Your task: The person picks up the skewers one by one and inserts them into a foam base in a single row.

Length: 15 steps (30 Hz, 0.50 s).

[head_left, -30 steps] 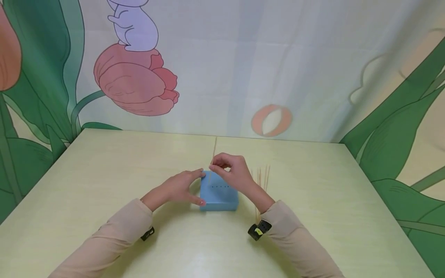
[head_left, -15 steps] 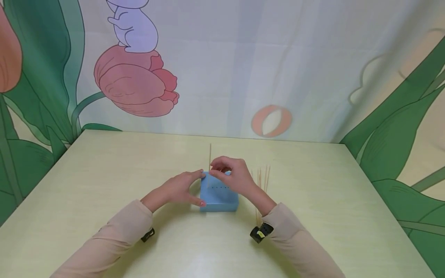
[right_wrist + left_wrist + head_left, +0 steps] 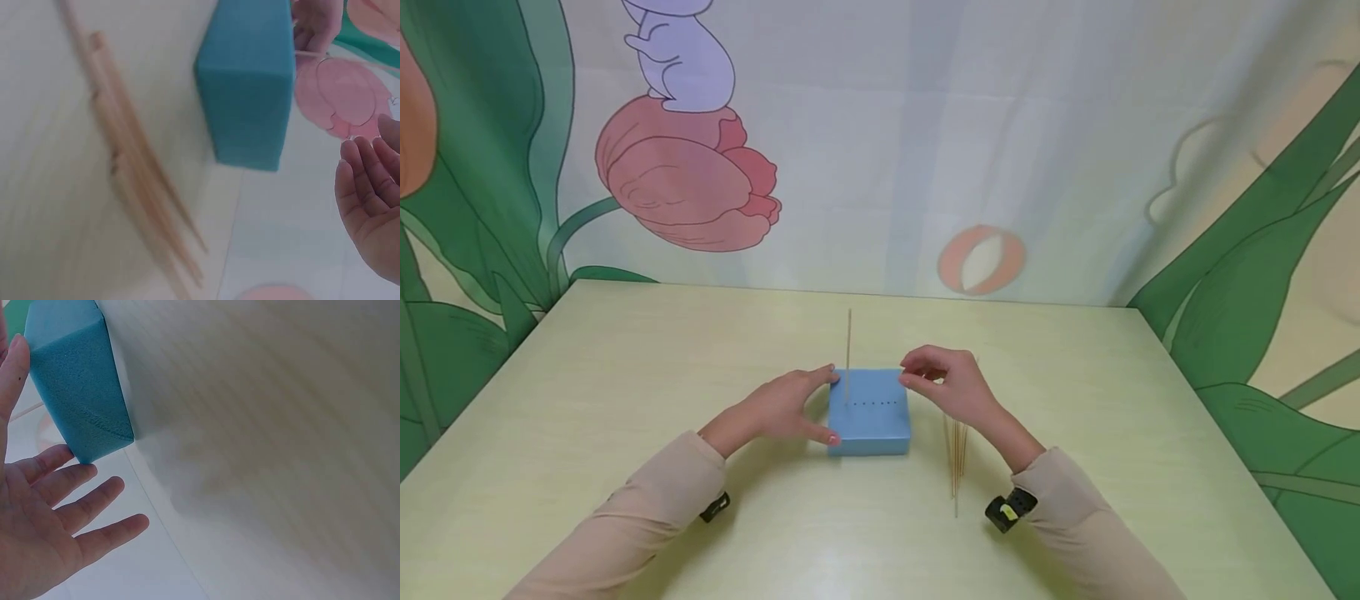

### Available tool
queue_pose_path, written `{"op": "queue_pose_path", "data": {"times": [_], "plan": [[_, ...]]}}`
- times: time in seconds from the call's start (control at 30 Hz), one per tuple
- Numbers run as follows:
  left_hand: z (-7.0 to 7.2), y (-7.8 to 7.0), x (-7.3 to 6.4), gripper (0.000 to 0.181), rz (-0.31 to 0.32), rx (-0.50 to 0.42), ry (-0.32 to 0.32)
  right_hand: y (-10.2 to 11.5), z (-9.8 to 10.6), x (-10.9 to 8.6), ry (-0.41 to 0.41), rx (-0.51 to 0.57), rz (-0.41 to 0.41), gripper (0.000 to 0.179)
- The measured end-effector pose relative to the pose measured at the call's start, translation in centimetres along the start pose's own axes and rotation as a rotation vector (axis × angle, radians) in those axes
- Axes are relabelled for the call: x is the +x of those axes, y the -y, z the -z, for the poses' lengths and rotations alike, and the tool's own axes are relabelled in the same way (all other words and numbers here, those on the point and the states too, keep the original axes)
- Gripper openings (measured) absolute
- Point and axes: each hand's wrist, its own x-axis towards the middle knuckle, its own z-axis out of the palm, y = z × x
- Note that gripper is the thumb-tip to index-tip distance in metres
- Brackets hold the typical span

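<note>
A pale counter bears a blue block. The left hand, fingers spread, touches its left side; the right hand, fingers loosely bent, holds nothing near its far right corner. Loose sticks lie to the right; one stick stands upright in the block.
</note>
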Motion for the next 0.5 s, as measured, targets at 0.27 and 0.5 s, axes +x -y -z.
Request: {"op": "queue_pose_path", "data": {"times": [0.27,0.5], "plan": [[0.1,0.0,-0.1,0.097,-0.013,-0.017,-0.007,-2.7,2.2,-2.1,0.167,-0.129,-0.113,0.046],[0.0,0.1,0.0,0.098,-0.018,-0.019,-0.004,-4.7,4.1,-4.2,0.324,-0.325,-0.163,0.09]]}}
